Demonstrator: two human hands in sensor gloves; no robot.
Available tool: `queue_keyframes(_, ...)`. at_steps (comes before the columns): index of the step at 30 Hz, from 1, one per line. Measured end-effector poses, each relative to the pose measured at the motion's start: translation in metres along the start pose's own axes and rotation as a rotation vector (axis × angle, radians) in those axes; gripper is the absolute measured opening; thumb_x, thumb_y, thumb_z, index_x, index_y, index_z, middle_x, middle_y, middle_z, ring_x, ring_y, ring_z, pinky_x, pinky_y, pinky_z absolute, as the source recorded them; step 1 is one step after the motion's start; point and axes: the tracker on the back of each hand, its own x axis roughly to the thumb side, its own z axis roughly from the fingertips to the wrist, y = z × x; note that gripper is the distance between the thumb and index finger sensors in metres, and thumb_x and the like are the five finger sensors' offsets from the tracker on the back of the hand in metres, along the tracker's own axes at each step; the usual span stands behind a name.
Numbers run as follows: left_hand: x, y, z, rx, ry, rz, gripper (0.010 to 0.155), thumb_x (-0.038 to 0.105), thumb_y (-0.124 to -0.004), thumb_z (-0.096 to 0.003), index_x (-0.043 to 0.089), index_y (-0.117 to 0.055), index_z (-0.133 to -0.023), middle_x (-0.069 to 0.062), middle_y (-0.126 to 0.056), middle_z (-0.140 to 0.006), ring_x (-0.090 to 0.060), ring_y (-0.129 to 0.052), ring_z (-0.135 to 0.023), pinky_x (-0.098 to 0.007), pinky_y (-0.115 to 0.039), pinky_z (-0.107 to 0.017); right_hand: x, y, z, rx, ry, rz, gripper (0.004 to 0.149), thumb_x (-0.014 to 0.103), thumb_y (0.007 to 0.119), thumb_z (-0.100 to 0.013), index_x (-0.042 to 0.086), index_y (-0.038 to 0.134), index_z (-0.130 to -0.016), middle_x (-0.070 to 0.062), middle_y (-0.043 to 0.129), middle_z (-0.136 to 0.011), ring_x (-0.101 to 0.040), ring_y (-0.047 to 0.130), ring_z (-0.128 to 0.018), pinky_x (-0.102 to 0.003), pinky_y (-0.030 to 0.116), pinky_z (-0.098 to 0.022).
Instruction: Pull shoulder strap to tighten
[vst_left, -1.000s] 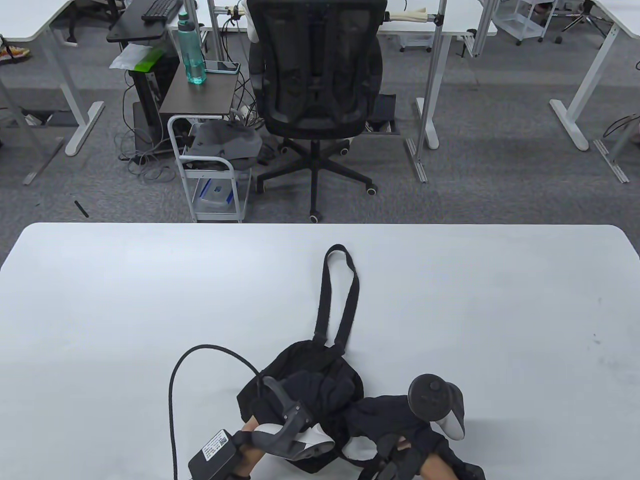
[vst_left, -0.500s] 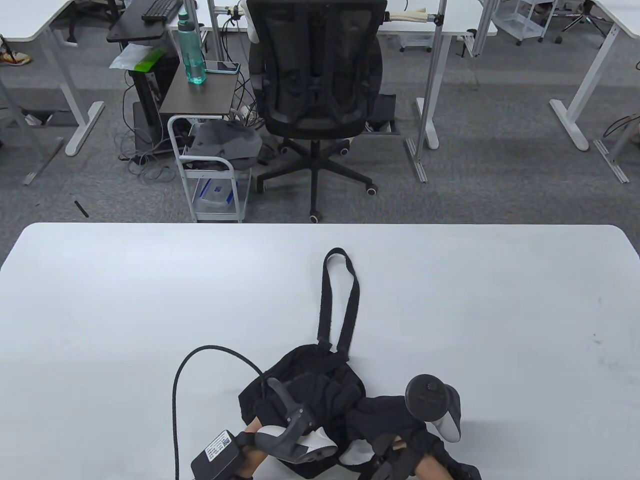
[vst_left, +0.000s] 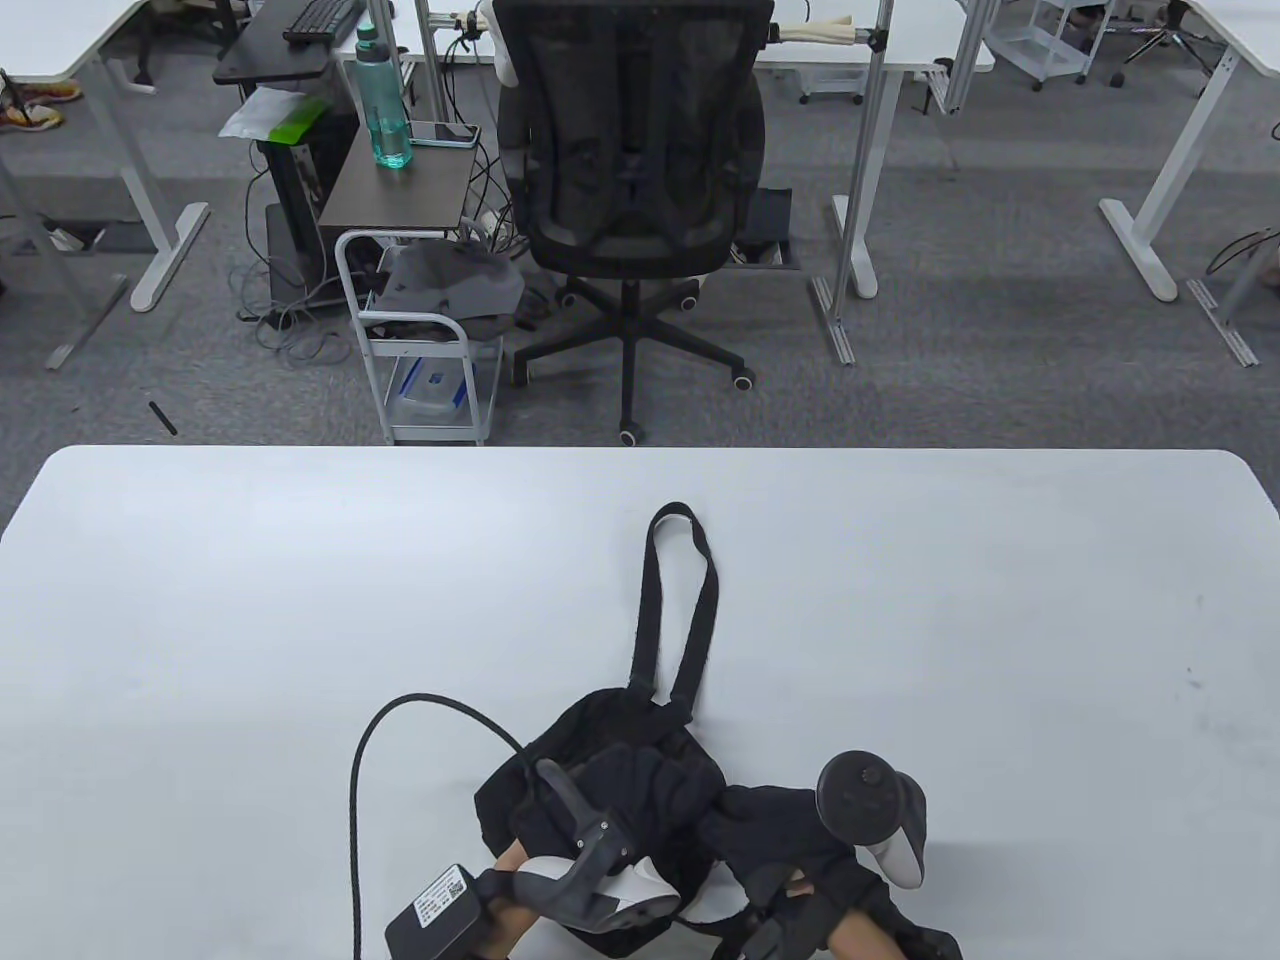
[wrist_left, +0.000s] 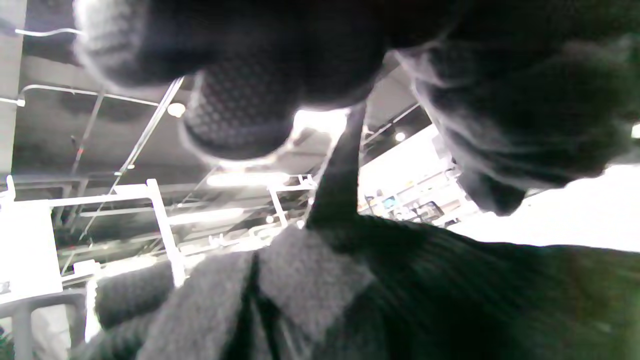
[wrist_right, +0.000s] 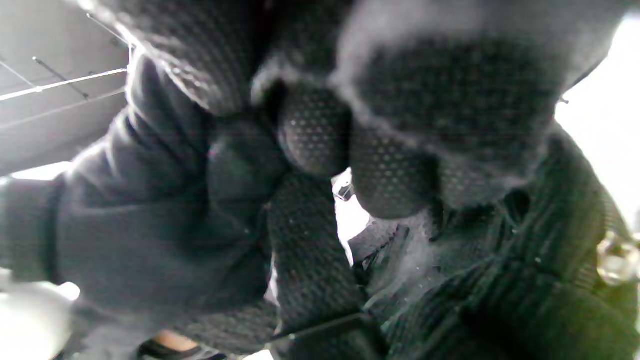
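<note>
A black bag (vst_left: 600, 725) lies on the white table (vst_left: 250, 600) near its front edge. Its shoulder strap (vst_left: 700, 600) runs away from me in a long narrow loop. My left hand (vst_left: 650, 790) rests on top of the bag; in the left wrist view its bent fingers (wrist_left: 240, 110) hang just above the bag's fabric (wrist_left: 450, 300), with the strap (wrist_left: 340, 180) behind them. My right hand (vst_left: 775, 835) sits at the bag's right side. In the right wrist view its fingers (wrist_right: 390, 165) are clenched in a fist on black webbing (wrist_right: 525, 280); what exactly they grip is hidden.
A black cable (vst_left: 355, 780) curves from my left wrist's box (vst_left: 435, 905) over the table's left front. Past the far edge stand an office chair (vst_left: 630, 150) and a small white cart (vst_left: 420, 340). The table's front edge is just below my hands.
The strap loop's far end has slid a little toward me. Both hands have shifted only slightly.
</note>
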Motion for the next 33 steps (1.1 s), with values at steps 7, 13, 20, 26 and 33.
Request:
queue_keyframes(7,-0.006,-0.01,-0.002,-0.022,-0.001,0.007,0.064,0.044,-0.052,-0.0316,0.032,-0.056,-0.094,0.012,-0.096,-0.057,-0.012,-0.104,-0.044,-0.03,-0.088,-0.032,0.005,-0.003,0.0,-0.027,-0.01,0.018,0.039,0.037,0.083,-0.044,0.004,0.102,-0.05,-0.014,0.111,-0.041,-0.035,0.108,-0.032,-0.054,0.083,-0.042)
queue_keyframes(13,-0.024,-0.02,-0.001,-0.08,0.065,0.023,0.064,0.045,-0.052,-0.0311,0.036,-0.052,-0.094,0.012,-0.094,-0.058,-0.012,-0.103,-0.046,-0.031,-0.087,-0.033,0.006,-0.002,-0.002,-0.025,-0.01,0.041,0.039,0.036,0.081,-0.044,0.004,0.102,-0.051,-0.014,0.111,-0.041,-0.035,0.108,-0.032,-0.054,0.083,-0.042)
queue_keyframes(20,-0.026,-0.013,0.001,-0.074,0.069,-0.016,0.063,0.043,-0.055,-0.0325,0.031,-0.055,-0.094,0.011,-0.095,-0.057,-0.012,-0.104,-0.045,-0.03,-0.087,-0.033,0.003,-0.003,-0.001,-0.034,-0.001,0.034,0.037,0.036,0.084,-0.044,0.006,0.102,-0.054,-0.014,0.111,-0.047,-0.036,0.108,-0.037,-0.055,0.081,-0.044)
queue_keyframes(26,-0.007,-0.005,-0.001,-0.035,0.003,-0.04,0.063,0.044,-0.057,-0.0327,0.03,-0.058,-0.094,0.01,-0.096,-0.056,-0.013,-0.104,-0.044,-0.031,-0.087,-0.032,0.0,-0.001,-0.002,-0.021,0.008,-0.015,0.047,0.042,0.082,-0.044,0.004,0.095,-0.068,-0.018,0.105,-0.063,-0.039,0.104,-0.048,-0.058,0.077,-0.048)
queue_keyframes(33,-0.005,-0.014,-0.001,-0.034,0.002,-0.043,0.063,0.044,-0.054,-0.0316,0.031,-0.057,-0.094,0.011,-0.096,-0.056,-0.013,-0.104,-0.045,-0.031,-0.087,-0.033,0.005,-0.002,-0.001,-0.068,-0.003,0.026,0.038,0.036,0.084,-0.044,0.003,0.1,-0.056,-0.015,0.11,-0.047,-0.035,0.108,-0.033,-0.055,0.082,-0.042)
